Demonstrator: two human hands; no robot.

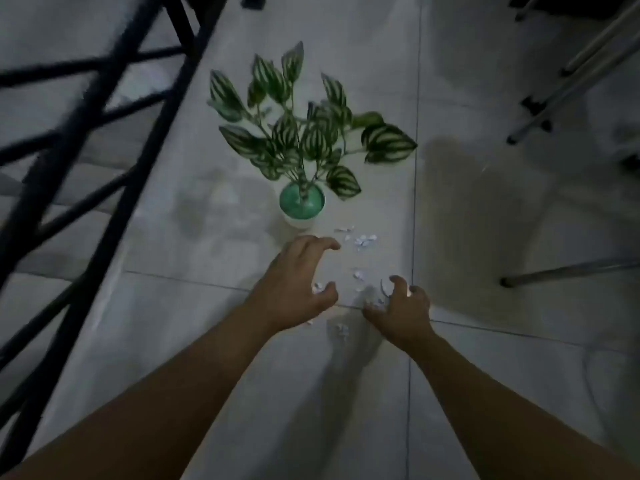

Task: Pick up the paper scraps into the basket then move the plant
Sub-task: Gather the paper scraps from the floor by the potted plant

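A plant (304,133) with striped green leaves stands in a small white pot (300,216) on the tiled floor. Small white paper scraps (362,240) lie scattered on the floor just in front of the pot, with more scraps (343,329) between my hands. My left hand (294,282) hovers over the floor with curled, spread fingers, close in front of the pot. My right hand (401,306) is lower right, fingers curled and apart over several scraps. No basket is in view.
A black metal frame (86,168) with crossing bars runs along the left side. Metal chair or table legs (568,271) stand at the right and upper right. Grey floor tiles (207,341) with dark grout lines lie around my hands.
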